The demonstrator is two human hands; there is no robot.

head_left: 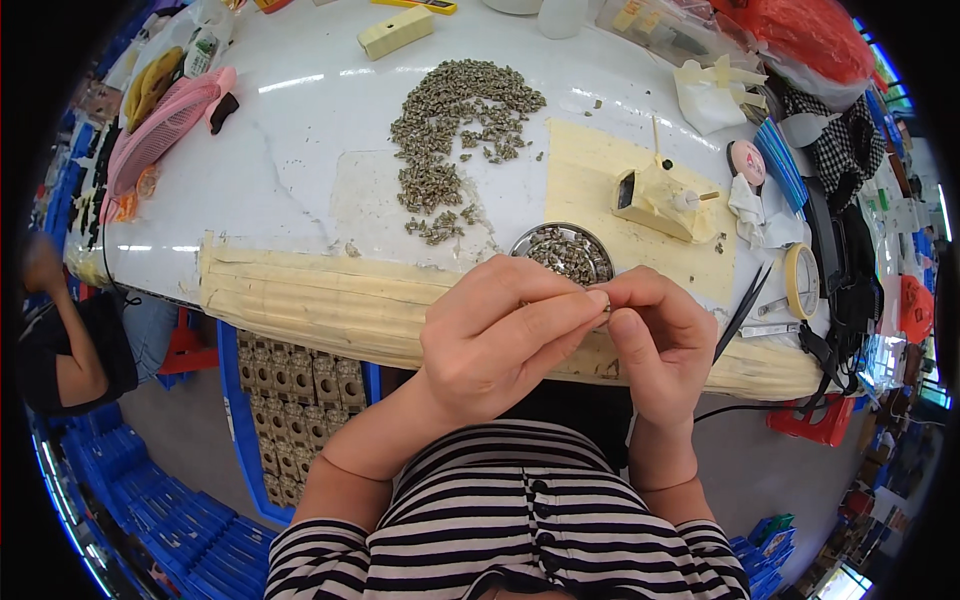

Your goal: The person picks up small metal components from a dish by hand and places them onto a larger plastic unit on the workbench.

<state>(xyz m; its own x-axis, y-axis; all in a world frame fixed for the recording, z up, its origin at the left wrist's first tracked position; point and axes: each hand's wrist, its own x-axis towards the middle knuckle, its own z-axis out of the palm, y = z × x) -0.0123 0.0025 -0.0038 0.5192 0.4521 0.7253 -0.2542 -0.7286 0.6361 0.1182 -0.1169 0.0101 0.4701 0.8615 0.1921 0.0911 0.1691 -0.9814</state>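
Note:
My left hand and my right hand meet just in front of the table edge, thumbs and fingertips pinched together. Whatever lies between the fingertips is too small and covered to make out. Right behind them is a round metal dish holding many small metal parts; the fingers hide its front. Farther back, a large curved heap of similar small metal parts spreads over the white tabletop. To the right of the dish, a tape-covered block with thin sticks rests on yellowish paper.
Black tweezers and a tape roll lie at the right. Yellowish tape pads the table edge. Below left, a blue crate holds rows of metal castings. A pink mesh item lies far left, near another person.

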